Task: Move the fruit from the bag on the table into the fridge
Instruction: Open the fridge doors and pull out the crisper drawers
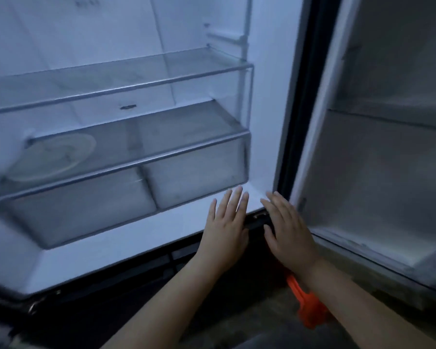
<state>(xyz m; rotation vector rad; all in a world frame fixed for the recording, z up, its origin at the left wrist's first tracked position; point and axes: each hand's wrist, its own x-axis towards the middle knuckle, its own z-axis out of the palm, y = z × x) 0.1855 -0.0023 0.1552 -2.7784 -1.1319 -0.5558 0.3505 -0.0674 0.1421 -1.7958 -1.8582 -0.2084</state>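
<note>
Left hand (224, 222) and right hand (291, 230) both flat, fingers straight, holding nothing, over the front right corner of the fridge (269, 109) floor, before its crisper drawer (196, 180). Fruit and bag out of view; fruit likely bruises, so cradle it from beneath

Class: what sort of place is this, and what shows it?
Probably a home kitchen, seen before an open fridge: glass shelves, crisper drawers, the open door at right.

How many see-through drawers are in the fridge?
2. The left drawer and the right drawer sit side by side under the lower glass shelf. More could hide beyond the picture's left edge.
</note>
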